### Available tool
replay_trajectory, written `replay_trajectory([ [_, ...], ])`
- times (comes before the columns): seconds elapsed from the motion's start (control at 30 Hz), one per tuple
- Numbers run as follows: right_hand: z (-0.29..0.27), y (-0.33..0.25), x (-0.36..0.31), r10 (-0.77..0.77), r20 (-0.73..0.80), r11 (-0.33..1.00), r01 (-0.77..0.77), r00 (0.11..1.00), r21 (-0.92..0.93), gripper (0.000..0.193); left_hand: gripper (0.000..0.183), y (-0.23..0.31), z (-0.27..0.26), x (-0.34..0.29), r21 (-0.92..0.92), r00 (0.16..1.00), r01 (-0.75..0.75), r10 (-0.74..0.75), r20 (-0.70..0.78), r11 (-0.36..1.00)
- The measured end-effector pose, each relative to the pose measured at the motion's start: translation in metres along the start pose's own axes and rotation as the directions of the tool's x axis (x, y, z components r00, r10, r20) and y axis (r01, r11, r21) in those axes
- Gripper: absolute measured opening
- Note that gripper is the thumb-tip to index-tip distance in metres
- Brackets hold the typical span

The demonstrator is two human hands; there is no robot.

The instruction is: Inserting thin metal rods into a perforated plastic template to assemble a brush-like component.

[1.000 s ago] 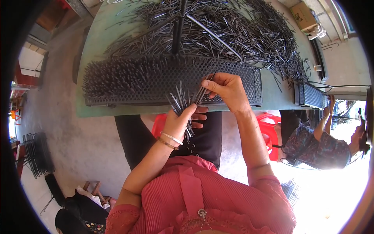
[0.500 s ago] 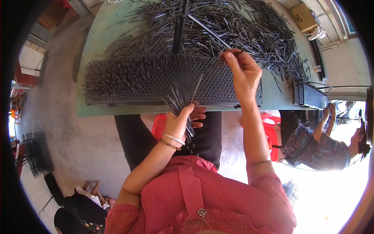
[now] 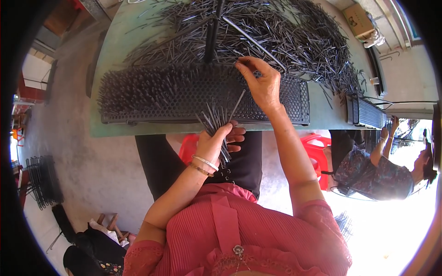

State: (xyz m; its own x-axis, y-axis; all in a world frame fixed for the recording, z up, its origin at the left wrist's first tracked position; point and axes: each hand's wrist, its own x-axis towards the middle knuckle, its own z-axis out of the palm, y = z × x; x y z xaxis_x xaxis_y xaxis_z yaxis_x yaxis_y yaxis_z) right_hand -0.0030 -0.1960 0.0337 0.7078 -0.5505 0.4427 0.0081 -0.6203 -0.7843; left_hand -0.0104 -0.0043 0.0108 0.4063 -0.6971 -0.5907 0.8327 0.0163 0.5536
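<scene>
My left hand point(image 3: 215, 140) is wrapped round a bundle of thin dark rods point(image 3: 214, 117) in front of the rack's near edge. The rods fan out at the top, one leaning right. Over the far edge of a long black perforated rack point(image 3: 292, 99) hovers my right hand point(image 3: 265, 85), with thumb and fingertips pinched together. Whatever is in that pinch is too small or hidden to make out. Many upright rods point(image 3: 138, 92) crowd the rack's left half, while its right part shows bare holes.
A large heap of loose dark rods point(image 3: 294, 41) covers the green table point(image 3: 122, 34) behind the rack. A black upright post point(image 3: 212, 39) with slanting braces stands behind the rack's middle. At the right, another person point(image 3: 375, 170) works at a second rack point(image 3: 368, 112). A cardboard box point(image 3: 359, 22) sits far right.
My right hand has moved left along the rack's far edge, from its right part toward the middle. The left hand stays almost in place with its bundle.
</scene>
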Motion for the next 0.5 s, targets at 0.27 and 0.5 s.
replay_trajectory([
  [0.27, 0.001, 0.0054, 0.0002, -0.058, -0.039, 0.998, 0.057, 0.998, -0.037, 0.02, 0.024, -0.0002, -0.0007, -0.0012, 0.029, 1.0, -0.005, 0.005, -0.001, 1.0],
  [0.5, -0.0014, 0.0094, -0.003, -0.382, 0.066, 0.896, 0.387, 0.922, -0.22, 0.016, 0.024, -0.0006, -0.0015, -0.0013, 0.041, 1.0, -0.007, 0.007, 0.005, 0.999],
])
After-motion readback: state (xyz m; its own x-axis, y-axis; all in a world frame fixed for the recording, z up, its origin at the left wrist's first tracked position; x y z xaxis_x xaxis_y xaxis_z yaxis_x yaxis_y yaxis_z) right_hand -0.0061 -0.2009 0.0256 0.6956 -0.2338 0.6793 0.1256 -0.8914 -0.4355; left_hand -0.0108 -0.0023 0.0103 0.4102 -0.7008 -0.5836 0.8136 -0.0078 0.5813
